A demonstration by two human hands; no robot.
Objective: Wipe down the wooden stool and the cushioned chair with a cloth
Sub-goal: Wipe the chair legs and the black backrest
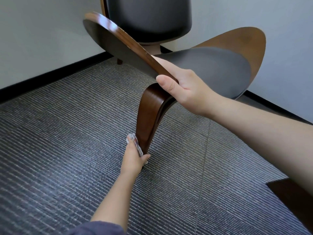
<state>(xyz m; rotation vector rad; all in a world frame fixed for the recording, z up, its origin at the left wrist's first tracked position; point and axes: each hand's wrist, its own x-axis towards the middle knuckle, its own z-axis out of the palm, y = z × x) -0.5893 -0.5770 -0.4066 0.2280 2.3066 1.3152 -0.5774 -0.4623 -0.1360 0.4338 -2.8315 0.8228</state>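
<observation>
Left hand (135, 156), low at centre frame, presses a cloth (135, 143) against the foot of the chair leg (149, 119), clenched around both. Right hand (183, 85) above grasps the wooden seat edge (128, 43), likely steadying the cushioned chair (211, 70). Dark backrest (149, 19) at top.

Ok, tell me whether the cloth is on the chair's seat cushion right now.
No. The left hand presses the cloth against the lower part of the chair's front leg, well below the seat cushion.
</observation>
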